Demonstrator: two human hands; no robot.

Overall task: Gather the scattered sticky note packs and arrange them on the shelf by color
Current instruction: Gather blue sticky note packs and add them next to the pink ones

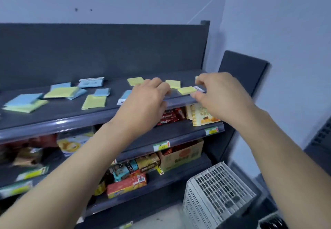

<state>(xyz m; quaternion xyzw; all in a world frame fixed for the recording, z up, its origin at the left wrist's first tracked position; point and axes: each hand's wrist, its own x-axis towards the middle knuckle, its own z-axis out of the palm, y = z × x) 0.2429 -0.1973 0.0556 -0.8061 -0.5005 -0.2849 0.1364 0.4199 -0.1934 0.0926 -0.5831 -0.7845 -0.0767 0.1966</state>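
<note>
Dark grey metal, smooth and glossy at its rounded front lip, forms the top shelf (53,114). On it lie the sticky note packs, flat squares in thin wrap. The blue packs (91,82) and some yellow-green ones are mixed on the left half, a few overlapping. Three yellow packs (135,81) lie on the right half.

My left hand (146,100) hangs palm down over the shelf middle with its fingers bent. It partly hides one blue pack, and I cannot tell if it holds anything. My right hand (220,96) is at the right end, its thumb and forefinger curved apart beside a labelled yellow pack (187,90). Blur hides whether it grips anything.

The lower shelves carry snack boxes (127,184) and a cardboard carton (182,154). A white perforated crate (218,193) stands on the floor near the pale wall (286,23). Bare grey surface shows along the front lip at left.
</note>
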